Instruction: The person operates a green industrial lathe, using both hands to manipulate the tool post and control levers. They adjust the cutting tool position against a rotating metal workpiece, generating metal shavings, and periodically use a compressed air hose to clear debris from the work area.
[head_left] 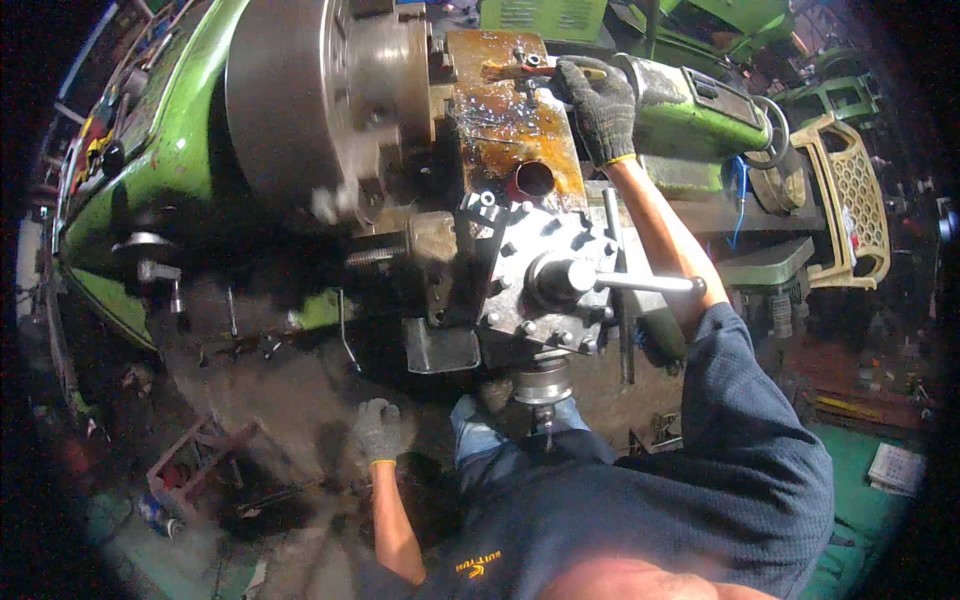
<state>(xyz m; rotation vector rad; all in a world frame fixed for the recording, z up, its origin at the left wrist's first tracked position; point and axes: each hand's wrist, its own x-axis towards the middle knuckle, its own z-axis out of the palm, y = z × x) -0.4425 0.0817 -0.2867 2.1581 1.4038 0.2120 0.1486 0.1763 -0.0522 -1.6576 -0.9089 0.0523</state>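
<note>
My right hand, in a dark grey knit glove with a yellow cuff, is closed on the handle of a small brush. The brush's brown bristles point left over the far part of a rusty brown, wet-looking metal plate. Shiny metal chips are scattered on that plate, and a round hole opens near its closer end. My left hand, gloved alike, hangs low in front of the lathe with loose fingers apart and nothing visible in it. Between the plate and my body sits the tool post with its lever handle.
The large round lathe chuck stands left of the plate, beside the green headstock. At the right is the green tailstock with its handwheel. A beige plastic chair stands beyond it. A metal handwheel sits close to my waist.
</note>
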